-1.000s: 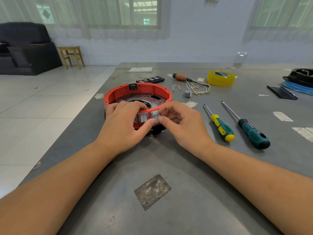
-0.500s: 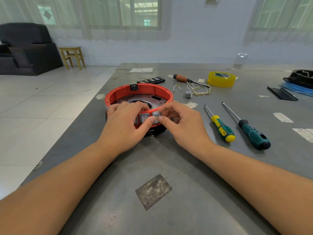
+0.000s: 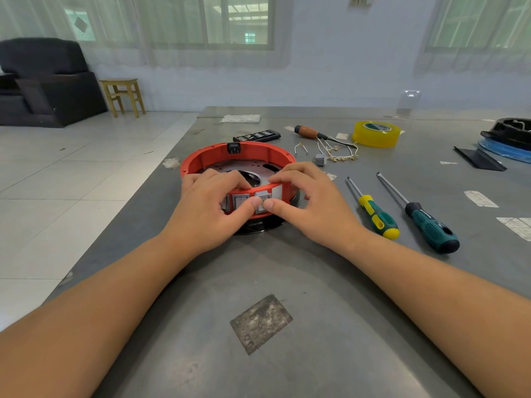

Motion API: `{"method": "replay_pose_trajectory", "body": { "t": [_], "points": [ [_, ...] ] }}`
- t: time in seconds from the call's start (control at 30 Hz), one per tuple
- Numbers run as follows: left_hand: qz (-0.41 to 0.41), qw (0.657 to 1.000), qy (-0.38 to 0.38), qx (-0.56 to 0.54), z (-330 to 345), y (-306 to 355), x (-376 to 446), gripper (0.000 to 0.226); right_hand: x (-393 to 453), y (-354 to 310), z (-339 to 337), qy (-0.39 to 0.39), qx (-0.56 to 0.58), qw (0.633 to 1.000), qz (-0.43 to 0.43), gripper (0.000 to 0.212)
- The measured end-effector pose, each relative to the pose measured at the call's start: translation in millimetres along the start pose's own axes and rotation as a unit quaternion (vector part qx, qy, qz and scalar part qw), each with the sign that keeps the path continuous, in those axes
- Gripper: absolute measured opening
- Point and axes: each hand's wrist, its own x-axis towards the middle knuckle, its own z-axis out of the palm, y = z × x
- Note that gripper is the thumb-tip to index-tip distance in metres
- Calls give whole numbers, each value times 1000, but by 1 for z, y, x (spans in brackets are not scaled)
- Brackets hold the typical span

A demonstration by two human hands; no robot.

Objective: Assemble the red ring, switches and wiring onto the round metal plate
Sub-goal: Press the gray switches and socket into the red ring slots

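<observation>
Head view: on a grey table [image 3: 316, 326], two screwdrivers [image 3: 376, 215] lie right of the work, with a yellow tape roll [image 3: 375, 134], a wooden-handled tool [image 3: 309, 131] and loose wiring [image 3: 339, 152] farther back. Both hands cover the near rim. Since half a second ago the right thumb has dropped onto the switch's lower edge, meeting the left. The red ring [image 3: 207, 156] sits on the round metal plate [image 3: 244, 165] at the table's left middle; left hand [image 3: 207, 208] and right hand [image 3: 310, 205] grip it, fingers curled over, thumbs pressing a grey switch [image 3: 262, 196].

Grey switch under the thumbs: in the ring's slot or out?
In: the grey switch sits in the red ring wall beside its neighbour; full seating cannot tell.
</observation>
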Motion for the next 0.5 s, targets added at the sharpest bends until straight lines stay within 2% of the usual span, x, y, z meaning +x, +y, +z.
{"method": "replay_pose_trajectory", "body": {
  "t": [0.2, 0.5],
  "points": [
    [17, 998, -31, -47, -9, -11, -2, 37, -3, -6, -1, -10, -17, 999, -28, 35],
    [13, 998, -48, -44, -10, -12, -3, 35, -3, -8, -2, -16, -33, 999, -33, 45]
  ]
}}
